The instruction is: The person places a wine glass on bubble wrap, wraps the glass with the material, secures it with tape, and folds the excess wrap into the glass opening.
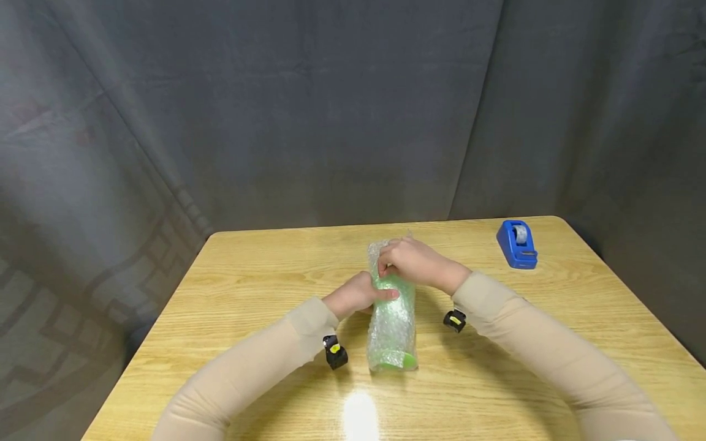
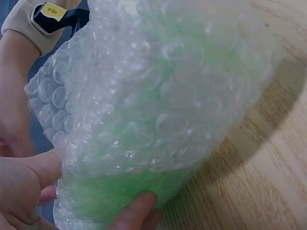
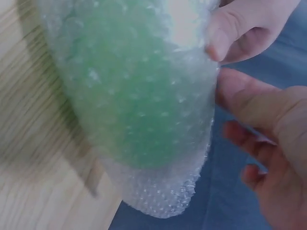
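A long green object, rounded in outline, lies inside clear bubble wrap (image 1: pixel 391 327) on the table, one end toward me. Its exact kind is blurred by the wrap; a brighter green edge (image 1: pixel 409 361) shows at the near end. My left hand (image 1: pixel 358 294) grips the bundle from the left, thumb across the top. In the left wrist view, the fingers (image 2: pixel 136 211) of that hand press the wrapped side. Farther up, my right hand (image 1: pixel 410 260) bends over the bundle with curled fingers. The right wrist view has its fingertips (image 3: pixel 232 88) pinching at the wrap's edge.
A blue tape dispenser (image 1: pixel 516 245) with a roll of clear tape stands at the back right of the wooden table (image 1: pixel 248 263). Dark grey curtains (image 1: pixel 342 122) hang behind and beside the table. Black wrist cameras (image 1: pixel 334 352) hang below both sleeves.
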Demonstrator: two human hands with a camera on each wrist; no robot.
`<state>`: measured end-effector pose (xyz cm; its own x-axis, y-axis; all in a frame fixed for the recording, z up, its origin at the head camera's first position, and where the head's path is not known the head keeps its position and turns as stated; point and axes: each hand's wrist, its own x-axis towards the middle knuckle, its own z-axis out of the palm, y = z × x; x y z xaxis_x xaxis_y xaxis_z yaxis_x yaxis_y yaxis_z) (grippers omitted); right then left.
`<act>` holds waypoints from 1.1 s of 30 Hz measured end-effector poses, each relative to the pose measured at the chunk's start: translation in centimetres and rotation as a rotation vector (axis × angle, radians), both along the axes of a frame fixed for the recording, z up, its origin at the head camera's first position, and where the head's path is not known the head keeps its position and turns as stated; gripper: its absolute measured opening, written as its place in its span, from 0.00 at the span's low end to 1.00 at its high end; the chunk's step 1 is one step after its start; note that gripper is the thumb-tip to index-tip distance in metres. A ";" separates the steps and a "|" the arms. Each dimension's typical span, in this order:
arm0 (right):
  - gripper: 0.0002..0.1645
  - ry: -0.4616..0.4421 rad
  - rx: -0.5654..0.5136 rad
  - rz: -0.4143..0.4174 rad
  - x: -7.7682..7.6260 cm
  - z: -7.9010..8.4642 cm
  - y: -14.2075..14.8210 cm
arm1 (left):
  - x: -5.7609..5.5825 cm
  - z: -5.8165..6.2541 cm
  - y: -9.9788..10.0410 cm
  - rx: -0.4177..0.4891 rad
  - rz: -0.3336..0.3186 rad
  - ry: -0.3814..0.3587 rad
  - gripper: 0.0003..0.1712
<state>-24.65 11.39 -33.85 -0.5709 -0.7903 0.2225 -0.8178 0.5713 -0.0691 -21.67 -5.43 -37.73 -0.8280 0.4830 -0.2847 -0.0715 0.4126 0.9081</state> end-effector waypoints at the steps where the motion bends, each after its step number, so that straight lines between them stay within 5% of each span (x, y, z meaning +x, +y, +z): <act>1: 0.06 -0.005 0.007 0.000 0.0 0.0 0.1 | 0.0 0.0 0.0 -0.003 0.001 0.001 0.15; 28: 0.07 0.023 -0.060 0.019 0.5 -0.5 2.4 | 0.1 0.1 0.3 -0.040 0.032 -0.008 0.13; 31: 0.04 -0.016 -0.057 0.019 0.5 -0.4 2.8 | 0.1 0.0 0.3 -0.085 0.046 0.005 0.14; 33: 0.02 -0.119 -0.075 -0.015 0.5 -0.4 3.0 | 0.1 0.1 0.3 -0.105 0.051 0.011 0.17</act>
